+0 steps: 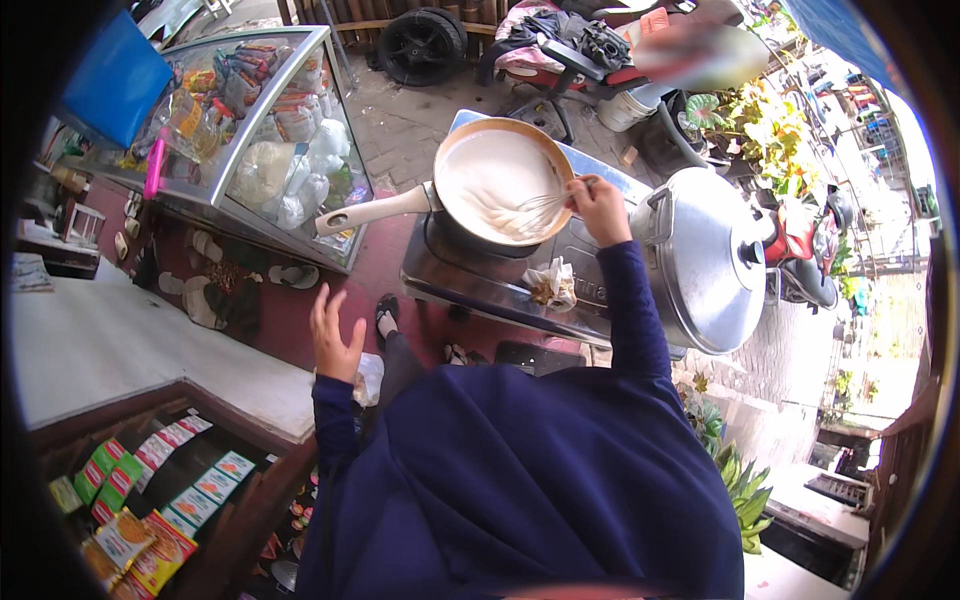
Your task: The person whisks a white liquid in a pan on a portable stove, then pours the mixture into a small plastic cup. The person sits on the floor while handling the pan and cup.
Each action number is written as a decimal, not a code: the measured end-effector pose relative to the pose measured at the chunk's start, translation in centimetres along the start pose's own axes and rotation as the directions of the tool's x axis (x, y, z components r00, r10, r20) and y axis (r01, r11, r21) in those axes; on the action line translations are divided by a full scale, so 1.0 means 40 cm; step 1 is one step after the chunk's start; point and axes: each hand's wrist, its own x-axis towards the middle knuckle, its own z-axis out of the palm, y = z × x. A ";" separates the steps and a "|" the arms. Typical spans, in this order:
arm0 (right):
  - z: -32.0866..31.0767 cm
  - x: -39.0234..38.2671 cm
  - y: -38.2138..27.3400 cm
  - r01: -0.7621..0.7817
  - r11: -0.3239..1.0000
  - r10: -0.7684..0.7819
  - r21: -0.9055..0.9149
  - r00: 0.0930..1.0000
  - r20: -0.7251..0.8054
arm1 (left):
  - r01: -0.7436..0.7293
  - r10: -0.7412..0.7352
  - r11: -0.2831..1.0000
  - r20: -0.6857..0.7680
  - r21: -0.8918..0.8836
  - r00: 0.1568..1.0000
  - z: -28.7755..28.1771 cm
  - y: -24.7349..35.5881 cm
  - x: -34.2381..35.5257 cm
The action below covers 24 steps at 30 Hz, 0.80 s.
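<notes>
A frying pan (440,204) with a tan rim and a long cream handle stands on the gas stove (480,283). Pale, creamy liquid (490,178) fills much of it, with swirl marks near the right side. My right hand (598,208) is closed around the handle of a wire whisk (543,211), whose loops dip into the liquid. Off to the left and nearer to me, my left hand (338,335) hangs in the air with fingers spread, holding nothing. The pan's handle lies beyond it, apart from the fingers. A crumpled, stained cloth or tissue (552,286) rests on the stove's front.
A large lidded aluminium pot (704,262) stands close to my right forearm. At the left is a glass display case (300,150) filled with packets and bags. Sachets (205,490) lie at the lower left. An office chair (570,70) and a wheel (421,47) are farther back.
</notes>
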 end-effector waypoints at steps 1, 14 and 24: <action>0.010 0.016 -0.003 0.048 0.997 -0.053 -0.059 0.994 -0.092 | -0.050 0.051 0.998 -0.045 0.032 0.998 -0.014 0.016 0.070; 0.041 0.052 0.000 -0.095 0.983 0.125 0.156 0.972 -0.197 | -0.169 0.133 0.985 0.455 0.040 0.881 -0.060 0.009 0.433; 0.050 0.039 -0.018 -0.133 0.978 0.175 0.162 0.943 -0.282 | -0.246 0.262 0.965 0.343 -0.093 0.902 -0.033 -0.020 0.461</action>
